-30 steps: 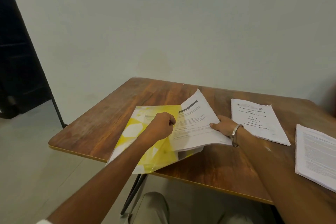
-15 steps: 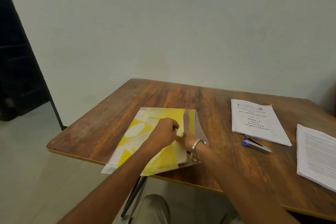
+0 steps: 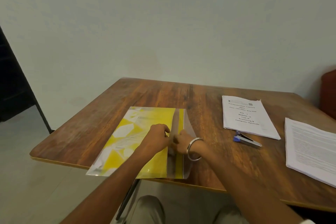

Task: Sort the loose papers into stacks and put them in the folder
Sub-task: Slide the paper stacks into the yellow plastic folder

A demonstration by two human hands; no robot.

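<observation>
2 hands meet over a wooden table (image 3: 209,100), the largest thing in view, which spreads out under and beyond both of them. Next in size is the yellow folder (image 3: 154,120), patterned with white shapes and covered by a clear flap; it lies flat directly beneath the hands, its near edge hanging slightly past the table's front edge. White sheets show through its cover, so papers already sit inside it. Far to the right of the right hand, at the table's right side, lies a stack of printed pages (image 3: 312,151) dense with text. Between that stack and the right hand, a little farther from the person, rests a second paper stack (image 3: 249,116) with a bold title page. Just in front of this second stack, near the right wrist's outer side, lies a small blue and silver stapler (image 3: 247,140).

The left hand (image 3: 158,140) has its fingers curled and pinches the folder's clear flap near its opening edge. The right hand (image 3: 182,143), wearing a metal bangle (image 3: 194,148) at the wrist, sits just beside it, almost touching, fingers curled onto the same flap edge, though blur hides the exact grip
</observation>
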